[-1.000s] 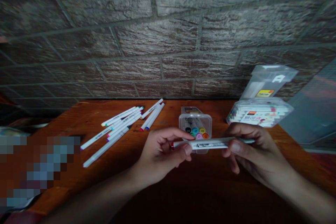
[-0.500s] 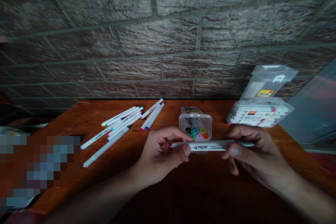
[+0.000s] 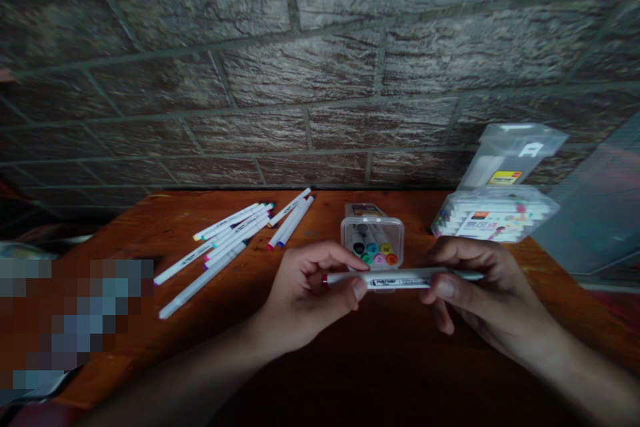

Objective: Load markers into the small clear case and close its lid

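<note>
A white marker [image 3: 397, 279] with a red end at the left lies level across both hands, printed side toward me. My left hand [image 3: 320, 290] pinches its red-ended half between thumb and fingers. Around the other half, my right hand [image 3: 470, 287] is closed with thumb in front and fingers behind. Just beyond the marker stands a clear plastic case [image 3: 403, 233] holding several markers, their round coloured ends facing me: black, blue, yellow, green, pink and orange. The case's lower front is partly hidden by the held marker and my left fingers.
Several loose white markers [image 3: 225, 240] lie in a group on the wooden table [image 3: 135, 233] at left. A larger clear box of markers [image 3: 495, 217], with an upright clear container [image 3: 507, 153] at its back, stands at right. The stone-block wall [image 3: 340, 80] borders the table's far edge.
</note>
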Demonstrator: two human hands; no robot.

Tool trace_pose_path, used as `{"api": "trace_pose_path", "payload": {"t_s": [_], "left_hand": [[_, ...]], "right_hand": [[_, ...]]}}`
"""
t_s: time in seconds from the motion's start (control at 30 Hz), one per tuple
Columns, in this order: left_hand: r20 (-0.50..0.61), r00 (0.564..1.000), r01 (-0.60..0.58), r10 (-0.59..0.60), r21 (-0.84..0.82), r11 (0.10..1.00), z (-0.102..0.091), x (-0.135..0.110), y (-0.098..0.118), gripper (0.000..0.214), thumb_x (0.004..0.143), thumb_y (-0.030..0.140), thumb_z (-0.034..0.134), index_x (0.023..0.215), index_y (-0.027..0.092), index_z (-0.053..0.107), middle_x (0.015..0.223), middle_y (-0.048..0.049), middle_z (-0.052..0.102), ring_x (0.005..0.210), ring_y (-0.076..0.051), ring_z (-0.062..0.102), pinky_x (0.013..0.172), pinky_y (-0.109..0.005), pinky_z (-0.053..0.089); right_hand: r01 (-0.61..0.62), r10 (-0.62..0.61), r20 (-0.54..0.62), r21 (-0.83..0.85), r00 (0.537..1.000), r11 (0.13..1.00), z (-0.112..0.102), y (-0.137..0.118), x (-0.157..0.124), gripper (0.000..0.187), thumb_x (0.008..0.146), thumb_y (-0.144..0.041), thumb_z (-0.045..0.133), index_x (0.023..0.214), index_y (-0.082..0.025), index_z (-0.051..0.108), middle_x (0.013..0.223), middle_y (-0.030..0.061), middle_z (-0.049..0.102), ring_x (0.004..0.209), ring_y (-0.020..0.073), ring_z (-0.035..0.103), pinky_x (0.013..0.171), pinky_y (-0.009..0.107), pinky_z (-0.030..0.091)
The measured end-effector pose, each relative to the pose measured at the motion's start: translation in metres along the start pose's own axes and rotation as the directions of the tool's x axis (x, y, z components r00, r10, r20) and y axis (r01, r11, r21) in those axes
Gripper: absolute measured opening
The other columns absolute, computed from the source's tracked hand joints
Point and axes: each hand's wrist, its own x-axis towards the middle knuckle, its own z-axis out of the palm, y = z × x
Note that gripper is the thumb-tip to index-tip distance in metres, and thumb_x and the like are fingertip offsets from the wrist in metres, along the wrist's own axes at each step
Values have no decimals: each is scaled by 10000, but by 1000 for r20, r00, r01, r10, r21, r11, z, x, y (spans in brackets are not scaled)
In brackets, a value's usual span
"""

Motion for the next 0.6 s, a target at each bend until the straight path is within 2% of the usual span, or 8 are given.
{"api": "trace_pose_path", "payload": {"t_s": [0.2, 0.4, 0.6], "left_hand": [[-16, 1000, -14, 14, 9, 1000, 1, 1, 1, 97, 829, 126, 812, 912, 139, 764, 654, -7, 736, 462, -60, 544, 443, -149, 422], [-12, 1000, -22, 21, -19, 1000, 2, -2, 3, 200, 825, 104, 818, 1019, 149, 812, 769, -58, 817, 452, -59, 571, 404, -138, 409], [-13, 1000, 9, -10, -53, 999, 3, -3, 0, 242, 822, 105, 831, 1059, 150, 818, 796, -76, 831, 462, -65, 586, 393, -129, 429]], "right_hand": [[-25, 25, -4, 45, 1000, 999, -3, 3, 0, 155, 836, -315, 892, 815, -189, 805, 670, 15, 782, 442, 106, 701, 434, 153, 567], [-44, 53, -69, 137, 996, 990, 3, 0, 4, 200, 811, -333, 908, 751, -196, 775, 630, -6, 779, 385, 104, 678, 385, 146, 563], [-39, 53, -72, 177, 996, 983, 3, -1, 3, 188, 815, -321, 907, 757, -202, 773, 634, -9, 784, 384, 102, 680, 380, 137, 561]]}}
